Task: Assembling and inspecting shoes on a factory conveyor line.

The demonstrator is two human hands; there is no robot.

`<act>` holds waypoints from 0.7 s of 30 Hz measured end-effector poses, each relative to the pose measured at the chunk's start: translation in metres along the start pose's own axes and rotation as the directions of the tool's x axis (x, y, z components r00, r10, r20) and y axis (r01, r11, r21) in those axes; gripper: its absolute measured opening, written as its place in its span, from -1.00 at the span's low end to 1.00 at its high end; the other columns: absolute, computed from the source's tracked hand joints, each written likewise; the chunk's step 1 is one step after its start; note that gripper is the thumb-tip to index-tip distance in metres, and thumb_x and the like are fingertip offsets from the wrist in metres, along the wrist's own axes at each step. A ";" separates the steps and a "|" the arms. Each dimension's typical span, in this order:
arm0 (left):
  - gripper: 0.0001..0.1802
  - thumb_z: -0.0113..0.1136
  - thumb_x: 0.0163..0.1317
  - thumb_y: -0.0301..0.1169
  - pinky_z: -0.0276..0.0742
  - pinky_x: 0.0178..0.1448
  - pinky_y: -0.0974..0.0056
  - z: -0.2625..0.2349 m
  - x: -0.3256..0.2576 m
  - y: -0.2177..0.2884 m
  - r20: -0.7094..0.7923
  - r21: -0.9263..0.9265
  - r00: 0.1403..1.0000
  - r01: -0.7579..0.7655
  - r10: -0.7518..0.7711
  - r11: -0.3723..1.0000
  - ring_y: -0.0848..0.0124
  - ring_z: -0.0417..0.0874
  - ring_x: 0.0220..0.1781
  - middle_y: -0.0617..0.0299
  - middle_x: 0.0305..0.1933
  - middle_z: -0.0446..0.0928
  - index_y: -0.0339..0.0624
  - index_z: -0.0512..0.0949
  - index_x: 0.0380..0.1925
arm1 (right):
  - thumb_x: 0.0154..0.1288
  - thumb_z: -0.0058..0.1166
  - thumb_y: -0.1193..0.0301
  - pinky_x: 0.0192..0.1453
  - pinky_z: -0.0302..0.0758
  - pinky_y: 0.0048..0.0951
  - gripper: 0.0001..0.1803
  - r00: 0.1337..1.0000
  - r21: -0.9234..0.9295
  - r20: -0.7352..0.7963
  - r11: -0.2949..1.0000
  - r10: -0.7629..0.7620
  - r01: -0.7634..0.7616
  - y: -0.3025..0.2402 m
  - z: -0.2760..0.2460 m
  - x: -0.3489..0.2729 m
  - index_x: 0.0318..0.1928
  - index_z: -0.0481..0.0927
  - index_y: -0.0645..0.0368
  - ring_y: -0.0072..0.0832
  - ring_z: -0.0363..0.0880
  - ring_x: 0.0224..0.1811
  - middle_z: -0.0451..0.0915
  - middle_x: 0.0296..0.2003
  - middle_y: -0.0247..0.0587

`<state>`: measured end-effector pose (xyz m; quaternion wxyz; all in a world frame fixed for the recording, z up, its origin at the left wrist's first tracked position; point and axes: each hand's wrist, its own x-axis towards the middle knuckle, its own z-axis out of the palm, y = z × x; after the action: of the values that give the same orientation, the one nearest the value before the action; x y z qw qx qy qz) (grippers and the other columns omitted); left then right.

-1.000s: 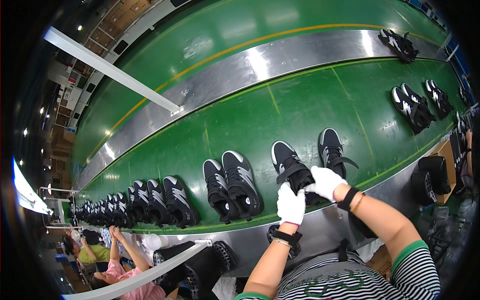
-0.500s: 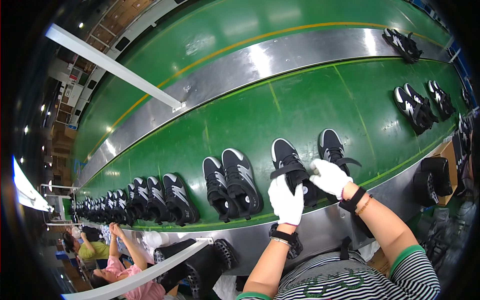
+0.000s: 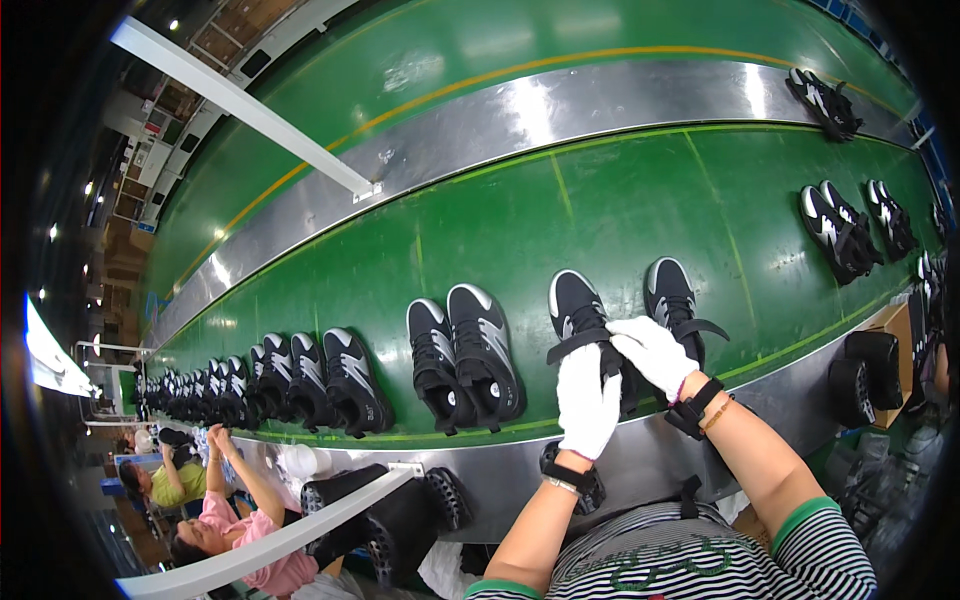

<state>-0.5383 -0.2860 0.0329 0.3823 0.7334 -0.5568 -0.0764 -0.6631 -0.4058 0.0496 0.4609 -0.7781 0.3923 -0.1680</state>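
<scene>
Two black sneakers with grey-silver toes lie side by side in front of me, toes pointing away: the left sneaker (image 3: 579, 297) and the right sneaker (image 3: 669, 288). My left hand (image 3: 588, 400), in a white glove, is closed over the collar and tongue of the left sneaker, hiding much of its heel. From the right, my gloved right hand (image 3: 652, 357) reaches across to the same sneaker, fingertips together at its strap (image 3: 578, 344). The right sneaker's strap (image 3: 702, 327) sticks out loose to the right. Its heel is partly hidden by my right hand.
The sneakers stand on a green belt (image 3: 500, 225) with a metal edge (image 3: 640, 455). Another sneaker pair (image 3: 465, 360) sits to the left, then a long row. More sneakers (image 3: 840, 230) lie at right. A white post (image 3: 240, 105) crosses the far left; co-workers (image 3: 240, 535) sit lower left.
My right hand has moved left from between the two sneakers to the left sneaker's strap. My left hand stays at that sneaker. The view has shifted slightly.
</scene>
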 end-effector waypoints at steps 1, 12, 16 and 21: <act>-0.54 0.25 0.33 -0.29 0.41 0.32 -0.02 -0.003 -0.005 0.003 0.002 -0.001 1.000 0.006 -0.006 1.000 -0.01 0.54 0.21 -0.11 0.14 0.55 -0.30 0.50 0.14 | 0.46 0.03 0.25 0.27 0.46 -0.26 -0.62 1.000 -0.001 0.005 1.000 0.004 -0.004 -0.001 -0.003 0.001 0.14 0.63 0.18 -0.11 0.57 0.12 0.62 0.00 0.00; -0.81 0.21 0.38 -0.49 0.47 -0.50 0.48 -0.009 -0.006 -0.040 0.496 -0.813 0.399 0.526 -0.771 -0.250 0.49 0.53 -0.47 0.14 -0.30 0.57 -0.31 0.54 -0.06 | 0.44 0.06 0.29 0.11 0.51 -0.21 -0.67 0.985 -0.191 0.126 0.971 -0.121 0.144 -0.004 -0.009 0.014 0.10 0.64 0.13 -0.09 0.58 -0.05 0.61 -0.15 -0.03; -0.85 0.16 0.38 -0.51 0.45 -0.47 0.49 0.008 -0.021 -0.040 0.617 -0.725 0.375 0.612 -0.692 -0.316 0.51 0.50 -0.46 0.19 -0.32 0.55 -0.28 0.55 -0.09 | 0.44 0.05 0.29 0.10 0.51 -0.21 -0.67 0.984 -0.212 0.108 0.964 -0.140 0.160 -0.002 -0.007 0.013 0.10 0.64 0.14 -0.09 0.58 -0.07 0.61 -0.18 -0.02; -0.67 0.16 0.35 -0.52 0.59 -0.08 0.34 0.006 -0.017 -0.019 0.434 -0.604 0.415 0.792 -0.800 0.083 0.43 0.62 -0.17 0.11 -0.06 0.60 -0.32 0.51 0.10 | 0.42 0.06 0.30 0.12 0.52 -0.19 -0.64 0.993 -0.175 0.085 0.979 -0.087 0.100 -0.012 -0.013 0.010 0.13 0.61 0.16 -0.05 0.60 -0.03 0.63 -0.14 0.02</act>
<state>-0.5330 -0.2724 0.0115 0.5413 0.6854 0.0199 -0.4866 -0.6592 -0.4179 0.0650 0.3953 -0.8399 0.3507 -0.1234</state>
